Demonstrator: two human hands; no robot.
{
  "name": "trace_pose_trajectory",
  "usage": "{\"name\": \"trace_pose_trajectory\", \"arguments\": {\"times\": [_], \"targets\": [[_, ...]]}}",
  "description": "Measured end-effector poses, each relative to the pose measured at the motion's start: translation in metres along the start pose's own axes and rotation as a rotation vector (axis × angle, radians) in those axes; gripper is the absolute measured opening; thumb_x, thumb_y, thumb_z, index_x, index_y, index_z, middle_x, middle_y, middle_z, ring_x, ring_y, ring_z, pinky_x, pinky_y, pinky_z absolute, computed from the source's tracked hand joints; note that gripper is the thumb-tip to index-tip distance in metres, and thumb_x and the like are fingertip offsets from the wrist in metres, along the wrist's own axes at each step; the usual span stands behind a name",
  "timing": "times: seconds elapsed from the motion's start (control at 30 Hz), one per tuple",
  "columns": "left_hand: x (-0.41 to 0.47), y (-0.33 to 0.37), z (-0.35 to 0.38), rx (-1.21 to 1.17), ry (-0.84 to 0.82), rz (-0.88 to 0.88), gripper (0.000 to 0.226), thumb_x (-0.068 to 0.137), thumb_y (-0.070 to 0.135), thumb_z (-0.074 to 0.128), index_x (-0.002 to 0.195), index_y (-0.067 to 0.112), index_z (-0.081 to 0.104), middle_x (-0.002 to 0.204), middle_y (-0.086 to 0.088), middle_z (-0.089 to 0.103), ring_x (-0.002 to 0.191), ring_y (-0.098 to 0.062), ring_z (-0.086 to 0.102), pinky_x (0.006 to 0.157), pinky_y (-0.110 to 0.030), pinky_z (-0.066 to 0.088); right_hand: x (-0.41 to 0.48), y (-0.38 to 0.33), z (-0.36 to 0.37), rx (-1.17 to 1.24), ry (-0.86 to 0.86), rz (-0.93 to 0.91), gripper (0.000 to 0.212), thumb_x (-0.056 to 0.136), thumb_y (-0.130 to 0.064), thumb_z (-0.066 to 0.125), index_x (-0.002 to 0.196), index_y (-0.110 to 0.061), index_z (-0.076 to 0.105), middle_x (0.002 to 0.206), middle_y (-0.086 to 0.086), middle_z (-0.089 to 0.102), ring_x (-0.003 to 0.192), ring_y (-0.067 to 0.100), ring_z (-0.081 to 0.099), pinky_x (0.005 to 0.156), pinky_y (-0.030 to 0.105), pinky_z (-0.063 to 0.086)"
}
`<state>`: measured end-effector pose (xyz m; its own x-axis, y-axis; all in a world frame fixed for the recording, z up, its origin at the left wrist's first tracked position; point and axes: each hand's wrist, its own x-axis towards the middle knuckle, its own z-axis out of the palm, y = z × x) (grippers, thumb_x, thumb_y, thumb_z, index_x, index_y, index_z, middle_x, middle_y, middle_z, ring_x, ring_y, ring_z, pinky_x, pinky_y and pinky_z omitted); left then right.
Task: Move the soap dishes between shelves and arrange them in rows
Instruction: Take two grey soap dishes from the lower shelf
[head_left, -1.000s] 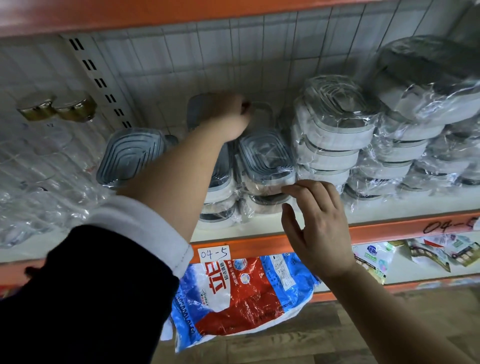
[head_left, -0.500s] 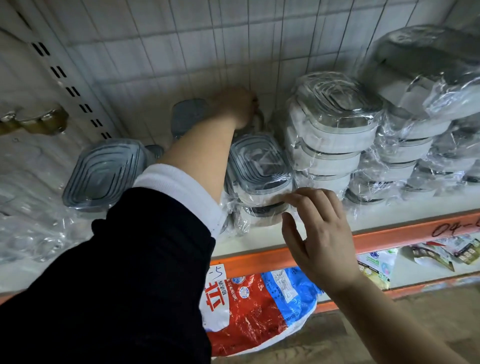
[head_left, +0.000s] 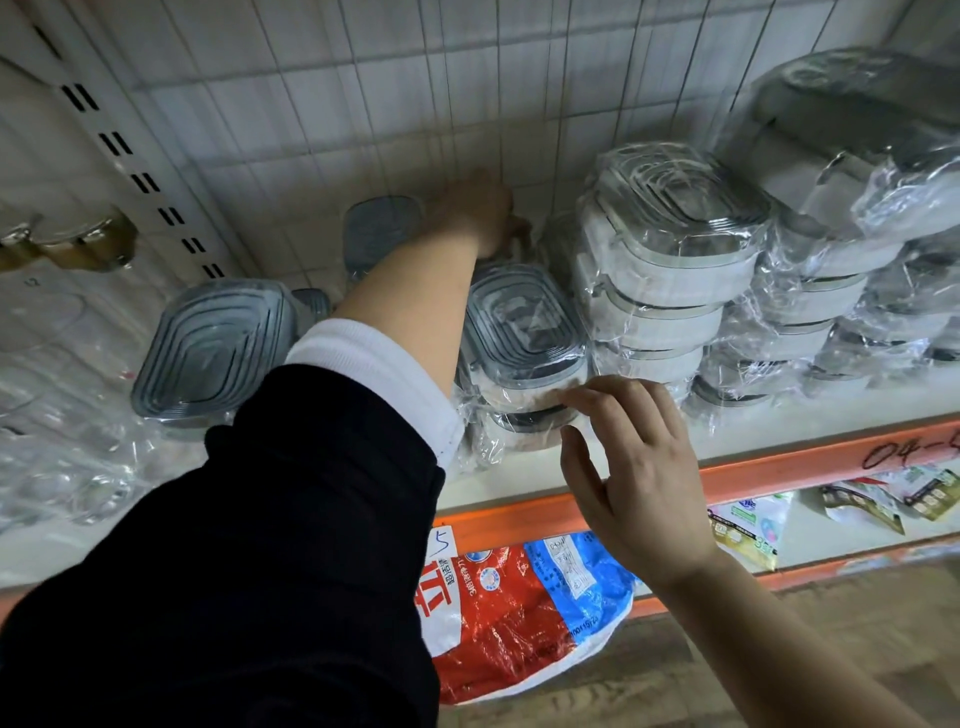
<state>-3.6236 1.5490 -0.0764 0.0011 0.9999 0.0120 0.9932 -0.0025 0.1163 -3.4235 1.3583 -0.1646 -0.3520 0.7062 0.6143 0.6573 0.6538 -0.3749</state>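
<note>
Grip of left hand (head_left: 480, 210) unclear, right hand (head_left: 639, 467) released, fingertips (head_left: 582, 399) on two stacked soap dishes (head_left: 519, 338)

Left arm's in a loose black sleeve (head_left: 234, 571), with a white inner sleeve (head_left: 384, 374) poking out past its edge, soft and a little bunched. Beyond that the forearm is bare up to the left hand (head_left: 480, 213). The right hand (head_left: 639, 478) and its forearm are bare as well.
</note>
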Motion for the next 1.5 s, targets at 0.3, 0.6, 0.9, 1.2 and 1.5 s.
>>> {"name": "trace_pose_trajectory", "arguments": {"times": [0.3,0.6,0.9,1.2,1.5], "targets": [[-0.009,0.002,-0.007,-0.182,-0.022,0.003,0.046,0.098,0.04,0.058,0.128,0.006,0.051,0.125,-0.016,0.058,0.11,-0.029,0.055,0.077,-0.031,0.035,-0.001,-0.006,-0.001,0.003,0.01,0.004,0.03,0.095,-0.02,0.049,0.116,-0.006,0.065,0.109,0.009,0.062,0.099,0.032,0.057,0.085,0.043,0.046],[-0.018,0.002,0.002,-0.207,0.032,0.03,0.052,0.101,0.04,0.053,0.138,0.006,0.044,0.138,-0.016,0.054,0.122,-0.033,0.053,0.086,-0.033,0.039,0.003,-0.012,-0.004,-0.001,0.013,0.001,0.026,0.093,-0.018,0.051,0.113,-0.008,0.064,0.107,0.009,0.062,0.096,0.032,0.056,0.083,0.044,0.046],[-0.027,-0.007,-0.019,-0.277,0.256,0.038,0.046,0.097,0.037,0.06,0.124,0.0,0.054,0.131,-0.022,0.044,0.12,-0.033,0.047,0.095,-0.033,0.038,0.001,-0.017,-0.012,-0.001,-0.011,0.029,0.027,0.093,-0.018,0.052,0.114,-0.007,0.064,0.108,0.009,0.062,0.097,0.032,0.056,0.084,0.043,0.046],[-0.093,-0.004,-0.038,-0.442,0.747,0.028,0.061,0.078,0.045,0.059,0.115,-0.003,0.059,0.118,-0.023,0.055,0.108,-0.036,0.055,0.084,-0.044,0.051,0.0,-0.033,-0.03,0.026,-0.009,0.056,0.027,0.092,-0.018,0.05,0.112,-0.005,0.064,0.107,0.012,0.062,0.096,0.036,0.056,0.083,0.046,0.046],[-0.198,0.009,-0.03,-0.296,0.767,-0.08,0.055,0.076,0.048,0.073,0.107,0.003,0.062,0.106,-0.013,0.064,0.103,-0.035,0.057,0.083,-0.04,0.043,-0.001,-0.063,-0.045,0.06,-0.029,0.089,0.03,0.091,-0.02,0.05,0.111,-0.005,0.065,0.105,0.012,0.062,0.097,0.035,0.056,0.086,0.044,0.044]]}}
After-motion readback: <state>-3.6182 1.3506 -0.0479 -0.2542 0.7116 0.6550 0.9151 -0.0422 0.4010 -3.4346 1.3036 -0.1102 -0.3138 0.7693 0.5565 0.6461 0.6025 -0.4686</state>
